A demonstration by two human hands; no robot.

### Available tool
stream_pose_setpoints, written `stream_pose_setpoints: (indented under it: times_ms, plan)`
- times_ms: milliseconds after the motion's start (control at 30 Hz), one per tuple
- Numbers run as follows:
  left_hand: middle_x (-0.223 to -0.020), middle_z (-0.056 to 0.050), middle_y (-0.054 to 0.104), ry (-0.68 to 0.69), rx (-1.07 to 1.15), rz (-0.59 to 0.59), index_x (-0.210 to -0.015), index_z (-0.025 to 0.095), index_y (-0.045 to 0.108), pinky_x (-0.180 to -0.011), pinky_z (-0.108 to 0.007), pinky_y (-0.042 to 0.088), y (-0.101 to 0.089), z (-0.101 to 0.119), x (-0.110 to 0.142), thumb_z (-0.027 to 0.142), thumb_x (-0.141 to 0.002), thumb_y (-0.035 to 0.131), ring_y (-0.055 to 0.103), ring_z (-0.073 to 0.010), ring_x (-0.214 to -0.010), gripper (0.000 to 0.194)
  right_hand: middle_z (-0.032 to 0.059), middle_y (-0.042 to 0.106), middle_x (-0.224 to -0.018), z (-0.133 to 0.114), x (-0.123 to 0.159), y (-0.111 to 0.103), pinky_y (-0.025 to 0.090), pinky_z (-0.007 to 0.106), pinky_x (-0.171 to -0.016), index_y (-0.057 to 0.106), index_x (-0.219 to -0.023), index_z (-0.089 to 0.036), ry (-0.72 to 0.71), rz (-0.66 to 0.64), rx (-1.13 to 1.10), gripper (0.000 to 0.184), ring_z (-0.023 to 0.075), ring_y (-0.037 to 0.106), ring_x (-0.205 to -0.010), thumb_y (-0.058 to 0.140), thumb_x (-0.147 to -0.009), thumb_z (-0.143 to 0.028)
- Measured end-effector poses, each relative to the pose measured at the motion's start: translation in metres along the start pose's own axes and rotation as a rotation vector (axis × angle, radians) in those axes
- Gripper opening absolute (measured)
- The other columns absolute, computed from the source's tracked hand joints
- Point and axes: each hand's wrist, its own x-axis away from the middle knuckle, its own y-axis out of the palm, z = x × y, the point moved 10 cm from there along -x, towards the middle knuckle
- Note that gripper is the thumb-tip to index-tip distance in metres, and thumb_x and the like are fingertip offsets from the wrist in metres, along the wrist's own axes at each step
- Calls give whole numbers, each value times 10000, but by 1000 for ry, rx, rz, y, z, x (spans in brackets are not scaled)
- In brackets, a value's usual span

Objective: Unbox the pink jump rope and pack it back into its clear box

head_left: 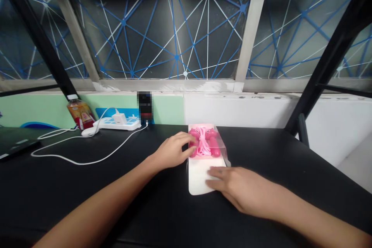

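1. Firstly, a pink skipping rope (205, 143), coiled between its two handles, lies inside a clear plastic pack (221, 148) on a white backing card (199, 178), flat on the black worktop (261, 151).
2. My left hand (173, 150) is half-curled, touching the pack's left side; grip cannot be confirmed.
3. My right hand (244, 190) is open, fingertips (215, 173) resting on the card.
4. Farther left stand a power strip (116, 124) and a plastic bottle (80, 112).
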Motion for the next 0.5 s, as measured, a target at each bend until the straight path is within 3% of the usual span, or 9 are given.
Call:
stream_pose_setpoints:
  times_ms: [233,400,500]
  plan:
    - [-1136,-26,700,-113,58,83,-1043,235,693,-983,-346,476,-2,-31,-17,341,-902,584,630,-205,-1073,208,16,730,-963,-35,14,-22,528,295,-832,717,-1067,-290,-126,-59,-238,304,198,678,-923,550,-873,-125]
    - [-1173,-8,701,-273,179,102,-974,234,719,-843,-300,546,5,-66,-22,370,-827,643,693,-197,-922,214,36,731,-984,-62,16,-31,494,296,-900,728,-926,-225,-181,-187,-304,137,204,660,-984,599,-886,-199]
    - [-1271,-19,656,-271,205,99,-1015,239,698,-853,-305,550,10,-71,-22,363,-836,617,660,-228,-1081,232,29,734,-1012,-69,15,-36,499,289,-883,717,-986,-233,-228,-254,-402,153,203,662,-985,610,-882,-265]
